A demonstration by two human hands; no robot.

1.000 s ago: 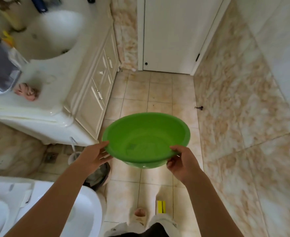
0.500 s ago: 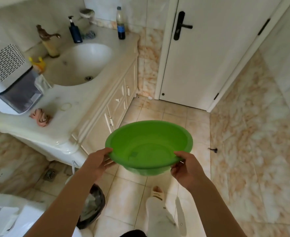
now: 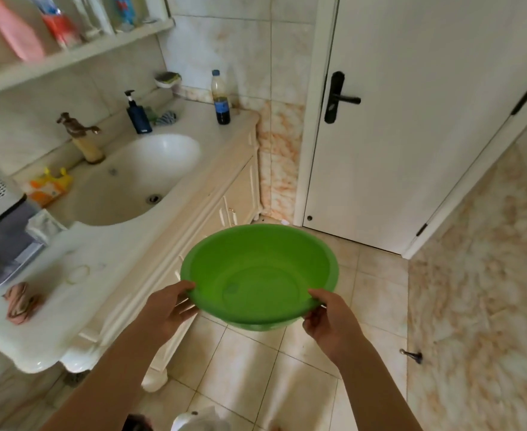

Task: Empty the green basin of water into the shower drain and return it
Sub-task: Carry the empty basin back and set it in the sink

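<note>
Two hands on the green basin (image 3: 257,275), one at each near side of the rim. Left hand (image 3: 167,309): thumb over rim, fingers curled underneath, clasped on basin. Right hand (image 3: 330,321): same grip, thumb on rim top, fingers below. Basin held in air above the tiled floor (image 3: 249,368), roughly level, mouth up; inside looks dry, no standing water seen. Left of the grip: vanity counter (image 3: 106,262) w/ white sink (image 3: 137,178), dark pump bottle (image 3: 137,115) & cola bottle (image 3: 221,99) at the back. Beyond the grip, ahead-right: white door (image 3: 411,135), shut, black handle (image 3: 338,98). Marbled wall (image 3: 479,275) to right of right hand.
</note>
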